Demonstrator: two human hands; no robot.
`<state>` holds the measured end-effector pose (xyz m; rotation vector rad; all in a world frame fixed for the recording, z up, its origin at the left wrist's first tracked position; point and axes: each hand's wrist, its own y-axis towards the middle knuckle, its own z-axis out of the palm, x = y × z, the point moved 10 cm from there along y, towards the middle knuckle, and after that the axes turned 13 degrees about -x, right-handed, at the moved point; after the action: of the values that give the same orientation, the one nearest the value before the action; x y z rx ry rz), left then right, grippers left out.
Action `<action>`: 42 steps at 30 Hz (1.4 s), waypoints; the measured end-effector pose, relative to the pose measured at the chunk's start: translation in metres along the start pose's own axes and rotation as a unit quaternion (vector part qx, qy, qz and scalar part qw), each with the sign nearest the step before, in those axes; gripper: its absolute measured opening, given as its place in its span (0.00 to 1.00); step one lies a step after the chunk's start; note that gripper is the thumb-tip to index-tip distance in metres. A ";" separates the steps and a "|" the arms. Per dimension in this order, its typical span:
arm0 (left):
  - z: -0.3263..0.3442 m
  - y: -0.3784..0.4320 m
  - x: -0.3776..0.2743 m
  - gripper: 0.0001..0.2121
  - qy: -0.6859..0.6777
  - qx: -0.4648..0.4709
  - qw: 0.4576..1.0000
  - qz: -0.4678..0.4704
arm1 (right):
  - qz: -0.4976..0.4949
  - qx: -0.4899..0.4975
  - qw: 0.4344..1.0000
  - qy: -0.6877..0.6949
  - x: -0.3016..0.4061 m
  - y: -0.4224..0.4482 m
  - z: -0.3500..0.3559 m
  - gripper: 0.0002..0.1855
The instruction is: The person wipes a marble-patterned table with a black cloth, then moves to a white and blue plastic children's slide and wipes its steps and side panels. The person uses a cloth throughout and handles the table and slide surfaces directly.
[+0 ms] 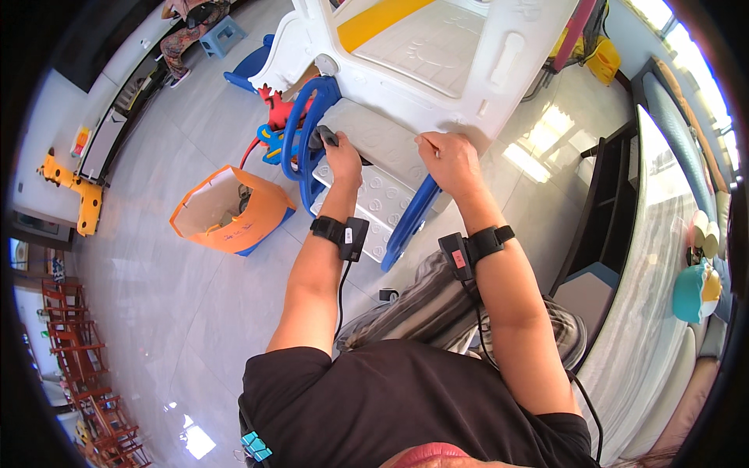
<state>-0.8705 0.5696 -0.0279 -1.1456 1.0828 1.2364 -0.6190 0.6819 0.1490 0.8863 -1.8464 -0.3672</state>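
Note:
In front of me is a white plastic children's play-slide set (503, 88) with paw-print steps (374, 202). My left hand (345, 158) is closed on a dark grey item, apparently a cloth (322, 138), at the left end of the top step (374, 131). The blue left handrail (292, 128) loops beside it. At the step's right end my right hand (453, 161) is curled, close to the upper end of the blue right rail (409, 225). Its fingers hide whatever may lie inside them.
An orange paper bag (234, 231) with things inside stands left of the steps. A red toy dinosaur (281, 108) and a blue-and-yellow toy (275, 143) are by the left rail. A glossy-topped table (632, 263) runs along the right. Far left, a person (187, 41) sits beside a blue stool (222, 35).

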 end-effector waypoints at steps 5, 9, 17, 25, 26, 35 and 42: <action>-0.014 -0.068 -0.021 0.20 0.035 0.059 0.997 -0.028 | 0.012 0.031 0.997 -0.068 -0.014 -0.002 0.005 0.09; -0.023 -0.097 0.003 0.21 0.065 0.103 0.988 -0.099 | 0.008 0.014 0.998 -0.063 -0.014 -0.001 0.005 0.09; -0.039 -0.149 0.000 0.20 0.151 0.258 0.953 -0.042 | -0.014 -0.004 0.998 -0.067 -0.012 -0.003 0.007 0.10; -0.024 -0.162 0.038 0.17 0.098 0.410 0.890 -0.173 | -0.019 0.041 0.997 -0.059 -0.011 -0.004 0.010 0.11; -0.021 -0.149 0.066 0.15 0.021 0.385 0.898 -0.214 | -0.011 0.057 0.996 -0.060 -0.007 -0.004 0.012 0.11; -0.058 -0.003 0.031 0.22 -0.116 0.043 0.979 -0.163 | -0.017 0.053 0.997 -0.046 -0.007 -0.001 0.010 0.10; -0.020 -0.040 0.001 0.24 -0.026 0.009 0.993 -0.119 | 0.002 0.031 0.999 -0.034 -0.008 -0.001 0.005 0.10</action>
<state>-0.8305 0.5504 -0.0296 -1.1858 0.8885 1.0620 -0.6216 0.6861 0.1408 0.9226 -1.9305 -0.3442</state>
